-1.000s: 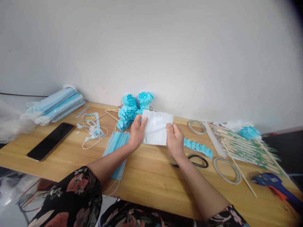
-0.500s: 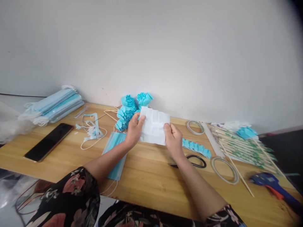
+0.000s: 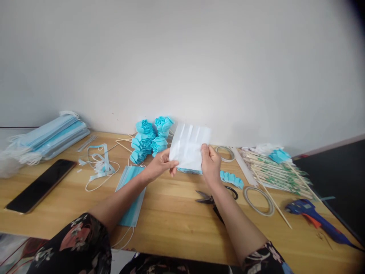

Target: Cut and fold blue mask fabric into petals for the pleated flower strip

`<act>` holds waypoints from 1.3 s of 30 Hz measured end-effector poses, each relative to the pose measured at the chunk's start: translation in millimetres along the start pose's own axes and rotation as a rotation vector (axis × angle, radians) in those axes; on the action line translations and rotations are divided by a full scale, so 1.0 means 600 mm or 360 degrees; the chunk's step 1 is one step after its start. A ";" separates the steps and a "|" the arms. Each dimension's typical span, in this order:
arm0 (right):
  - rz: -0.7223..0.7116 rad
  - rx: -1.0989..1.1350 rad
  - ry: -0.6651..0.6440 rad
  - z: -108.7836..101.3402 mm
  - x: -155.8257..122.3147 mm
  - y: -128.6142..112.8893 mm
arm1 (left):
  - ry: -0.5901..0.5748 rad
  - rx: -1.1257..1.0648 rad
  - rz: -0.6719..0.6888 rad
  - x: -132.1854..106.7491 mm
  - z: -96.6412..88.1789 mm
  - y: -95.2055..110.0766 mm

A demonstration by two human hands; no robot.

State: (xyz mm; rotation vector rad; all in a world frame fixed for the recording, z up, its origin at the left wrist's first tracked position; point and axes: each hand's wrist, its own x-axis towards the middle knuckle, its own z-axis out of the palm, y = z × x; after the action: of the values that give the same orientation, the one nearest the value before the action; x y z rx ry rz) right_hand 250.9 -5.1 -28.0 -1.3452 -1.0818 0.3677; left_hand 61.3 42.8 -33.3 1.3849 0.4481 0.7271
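A white, pleat-creased sheet of thin fabric (image 3: 189, 146), much like an opened-out mask layer, is held up above the table. My left hand (image 3: 161, 165) pinches its lower left corner, with the fingers behind and the thumb in front. At its right edge, my right hand (image 3: 210, 161) grips it, thumb on the face towards me. Under my left forearm lies a blue face mask (image 3: 129, 196) with its ear loops. Below the sheet, a strip of blue scalloped pieces (image 3: 231, 179) rests on the wood. Scissors (image 3: 205, 198) lie partly hidden under my right forearm.
Blue fabric flowers (image 3: 144, 140) on sticks stand behind my left hand. At left are stacked masks (image 3: 54, 135), a phone (image 3: 41, 186) and cut strips (image 3: 101, 163). To the right lie tape rolls (image 3: 258, 200), a bundle of sticks (image 3: 279, 175) and a blue glue gun (image 3: 313, 219).
The sheet has opened out taller, its upper part now raised. My left hand has slid to the lower left corner. The view has shifted slightly to the right, and the scissor blades now show.
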 end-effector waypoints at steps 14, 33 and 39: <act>0.0156 0.0087 -0.0338 -0.001 0.001 0.007 | 0.0334 0.0086 0.0150 0.008 -0.011 -0.005; 0.0483 0.0474 -0.0798 -0.073 -0.003 0.046 | 0.0296 0.0234 0.0060 -0.004 -0.020 -0.013; 0.0338 0.0335 -0.0757 -0.070 -0.004 0.029 | 0.0444 0.0463 0.0121 -0.007 -0.010 -0.011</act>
State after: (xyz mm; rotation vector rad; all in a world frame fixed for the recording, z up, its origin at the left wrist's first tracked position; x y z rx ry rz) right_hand 289.1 -27.4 -38.6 -1.2139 -1.2473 0.9700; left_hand 55.8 44.1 -40.8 1.5844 0.7466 0.9512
